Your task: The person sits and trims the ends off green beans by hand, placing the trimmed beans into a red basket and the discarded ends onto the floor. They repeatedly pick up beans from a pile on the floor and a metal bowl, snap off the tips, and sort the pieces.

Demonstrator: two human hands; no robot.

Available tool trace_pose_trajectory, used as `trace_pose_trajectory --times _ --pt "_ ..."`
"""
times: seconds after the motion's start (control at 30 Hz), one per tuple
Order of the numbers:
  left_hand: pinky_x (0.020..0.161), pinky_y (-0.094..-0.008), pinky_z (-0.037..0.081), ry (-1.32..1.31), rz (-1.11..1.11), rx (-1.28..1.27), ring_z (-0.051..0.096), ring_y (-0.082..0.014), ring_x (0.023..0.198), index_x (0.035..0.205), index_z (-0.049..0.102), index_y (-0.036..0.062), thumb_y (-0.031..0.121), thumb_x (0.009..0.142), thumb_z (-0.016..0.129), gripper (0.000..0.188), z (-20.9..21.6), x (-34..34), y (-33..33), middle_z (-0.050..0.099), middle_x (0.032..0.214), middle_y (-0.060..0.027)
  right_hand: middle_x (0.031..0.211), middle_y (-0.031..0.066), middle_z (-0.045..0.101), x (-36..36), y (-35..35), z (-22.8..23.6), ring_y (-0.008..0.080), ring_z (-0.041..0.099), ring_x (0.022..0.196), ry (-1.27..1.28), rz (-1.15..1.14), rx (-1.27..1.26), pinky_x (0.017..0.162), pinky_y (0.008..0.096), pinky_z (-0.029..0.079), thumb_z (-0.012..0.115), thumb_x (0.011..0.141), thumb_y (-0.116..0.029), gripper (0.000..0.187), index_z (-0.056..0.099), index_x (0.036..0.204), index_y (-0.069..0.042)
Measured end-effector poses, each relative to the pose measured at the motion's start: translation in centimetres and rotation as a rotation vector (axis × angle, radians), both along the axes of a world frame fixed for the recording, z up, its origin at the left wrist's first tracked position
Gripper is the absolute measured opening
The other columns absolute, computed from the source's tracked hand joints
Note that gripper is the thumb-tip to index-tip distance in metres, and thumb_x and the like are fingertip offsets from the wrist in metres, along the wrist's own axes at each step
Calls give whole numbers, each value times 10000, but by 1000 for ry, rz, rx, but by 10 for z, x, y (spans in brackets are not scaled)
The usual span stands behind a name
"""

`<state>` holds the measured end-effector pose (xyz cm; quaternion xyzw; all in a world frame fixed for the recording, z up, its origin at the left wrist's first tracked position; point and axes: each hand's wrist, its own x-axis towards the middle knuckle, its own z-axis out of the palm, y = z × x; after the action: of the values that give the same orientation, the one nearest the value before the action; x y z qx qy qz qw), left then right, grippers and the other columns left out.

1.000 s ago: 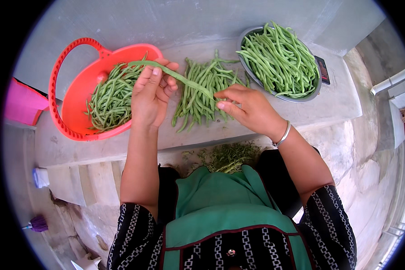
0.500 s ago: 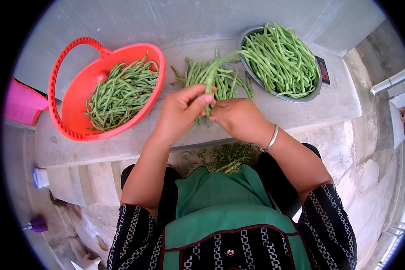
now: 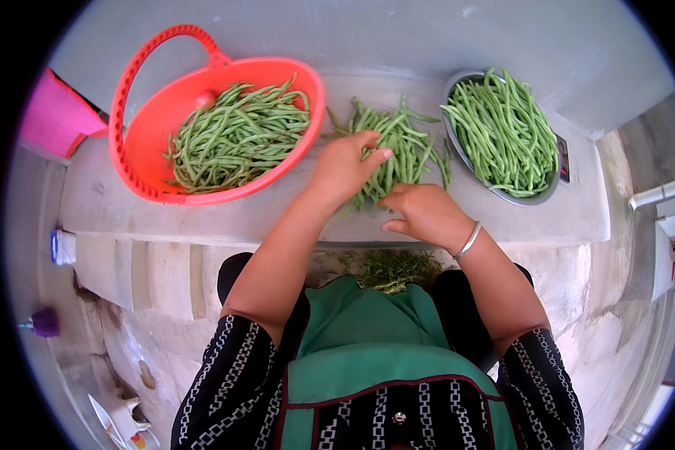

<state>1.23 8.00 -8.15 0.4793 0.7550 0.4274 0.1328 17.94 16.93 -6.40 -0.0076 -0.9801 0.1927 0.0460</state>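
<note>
- Head view, containers first: red basket (image 3: 139,142) w/ loop handle sits at the left on the concrete ledge (image 3: 202,217); it holds a heap of green beans (image 3: 236,135), piled toward its right side, bare plastic showing on the left.
- Metal bowl (image 3: 457,142) at the right on the ledge, heaped w/ more beans (image 3: 506,131); a small dark flat object (image 3: 563,159) peeks from under its right rim (can't tell what it is).
- Btwn basket and bowl: loose pile of beans (image 3: 405,146) lying straight on the ledge, just beside the bowl, a little apart from the basket.
- Left hand (image 3: 345,165) lies on the pile's left side, fingers together and stretched over the beans, touching them; can't tell if any bean is gripped.
- Right hand (image 3: 424,210) at the pile's near end, fingers curled under; what's inside, if anything, is hidden.
- Bean trimmings (image 3: 390,266) heaped below the ledge's front edge, near the person's green apron (image 3: 360,337).
- Edges/room: bare ledge strip in front of the basket and right of the bowl; wall close behind both containers; pink thing (image 3: 56,116) past the ledge's left end.
</note>
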Motion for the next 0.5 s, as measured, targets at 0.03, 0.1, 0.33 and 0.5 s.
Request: trace_pose_trajectory --times 0.03,0.1,0.33,0.5 --pt "566 -281 479 -69 -31 -6 587 -129 554 1086 614 0 231 863 641 323 10 -2 -8 687 878 -105 794 85 611 -7 -4 1 274 606 729 0 31 -25 634 368 473 668 792 -213 153 656 861 -76" --pt "548 -251 461 -83 40 39 553 -94 557 1051 632 13 190 874 620 251 21 -19 -28 672 818 -58 792 86 620 -30 -10 10 265 604 716 53 98 -249 626 353 468 671 792 -198 151 661 867 -67" --pt "571 -193 449 -302 429 347 544 -54 630 1033 643 34 138 912 557 181 59 -114 -128 671 861 -19 784 109 631 -178 -46 37 298 612 744 227 37 -144 657 400 482 616 789 -185 126 665 785 -69" --pt "575 -203 455 -375 477 394 560 -62 640 1036 639 34 138 913 551 183 69 -128 -144 668 861 -26 792 138 642 -267 -48 -13 330 618 788 39 -37 133 693 428 486 615 784 -217 156 678 810 -76"
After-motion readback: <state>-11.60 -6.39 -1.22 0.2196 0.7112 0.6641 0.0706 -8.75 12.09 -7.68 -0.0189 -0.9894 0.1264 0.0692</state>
